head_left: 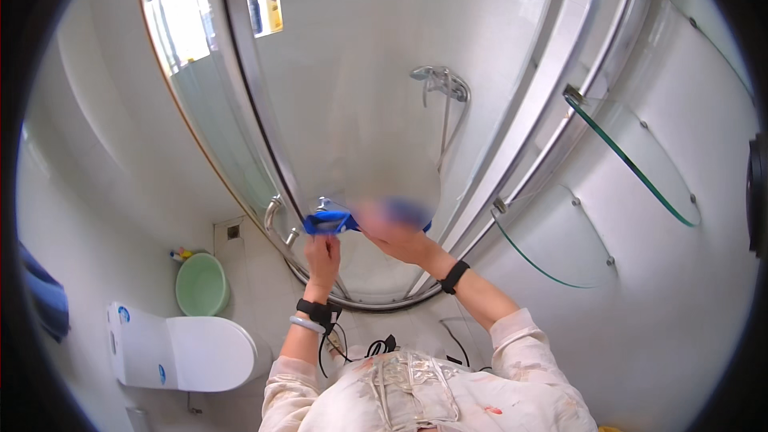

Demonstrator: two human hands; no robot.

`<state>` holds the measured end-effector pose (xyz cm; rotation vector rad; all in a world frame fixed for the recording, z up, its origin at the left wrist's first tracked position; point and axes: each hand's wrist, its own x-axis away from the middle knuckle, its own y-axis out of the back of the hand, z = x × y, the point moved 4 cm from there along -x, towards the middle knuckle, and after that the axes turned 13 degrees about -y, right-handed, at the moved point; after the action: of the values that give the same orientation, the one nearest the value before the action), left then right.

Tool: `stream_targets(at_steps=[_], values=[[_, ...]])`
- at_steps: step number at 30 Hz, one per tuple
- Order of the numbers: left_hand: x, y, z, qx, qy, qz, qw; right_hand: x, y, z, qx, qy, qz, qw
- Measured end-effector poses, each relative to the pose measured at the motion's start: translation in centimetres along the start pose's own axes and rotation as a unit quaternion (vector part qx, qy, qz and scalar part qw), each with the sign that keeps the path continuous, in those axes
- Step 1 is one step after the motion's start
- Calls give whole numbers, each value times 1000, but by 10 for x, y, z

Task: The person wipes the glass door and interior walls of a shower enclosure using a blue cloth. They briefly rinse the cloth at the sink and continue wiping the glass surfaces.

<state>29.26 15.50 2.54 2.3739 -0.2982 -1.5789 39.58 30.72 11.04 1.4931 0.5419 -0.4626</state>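
A bright blue, soft-looking piece, perhaps cloth, spans the space between my hands in front of the shower enclosure. Its exact kind I cannot make out. My left hand pinches its lower left edge, where a greyish inner part shows. My right hand is closed against its right side, and blue shows beyond the knuckles. A blurred patch covers those fingers and part of the piece. Black bands circle both wrists, and a pale bangle sits on the left one.
Curved glass with a metal frame surrounds the shower mixer. Two glass shelves jut from the right wall. At left are a white toilet and a green bucket. Black cables hang near my waist.
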Motion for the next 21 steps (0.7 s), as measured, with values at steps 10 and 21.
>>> stream_targets(at_steps=[10,21], values=[[12,6,-14,96,129,-47,986,-70,136,-11,127,-87,-392,907],[34,-20,-42,93,17,117,989,-29,129,-60,127,-179,-508,833]])
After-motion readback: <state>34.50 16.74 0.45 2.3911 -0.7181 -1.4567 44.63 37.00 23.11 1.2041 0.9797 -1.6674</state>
